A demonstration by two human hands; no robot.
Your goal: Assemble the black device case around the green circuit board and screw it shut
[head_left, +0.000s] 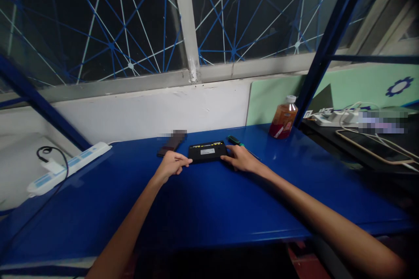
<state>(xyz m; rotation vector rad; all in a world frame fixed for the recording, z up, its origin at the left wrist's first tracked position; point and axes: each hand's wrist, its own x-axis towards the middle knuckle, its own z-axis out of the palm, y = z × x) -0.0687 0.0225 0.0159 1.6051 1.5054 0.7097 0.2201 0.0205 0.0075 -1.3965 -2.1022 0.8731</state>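
A flat black rectangular case [208, 157] with a white label and a row of yellow marks along its far edge sits on the blue table. At its near left corner, my left hand [170, 166] is closed, thumb and index finger pinching the edge. My right hand [239, 158] grips the right edge, its thumb at the near corner and its fingers farther back. Just beyond the right hand lies a screwdriver [235, 140] with a green and black handle, its shaft partly hidden by that hand. A dark, flat, slab-like object [172, 143], partly blurred out, lies left of the case.
The blue table [209, 209] meets a white wall below windows. A bottle of reddish drink [284, 117] stands at the back right. On the left is a white power strip [72, 168] with a black cable. Blue frame posts rise on both sides; a phone [373, 146] and cables lie far right.
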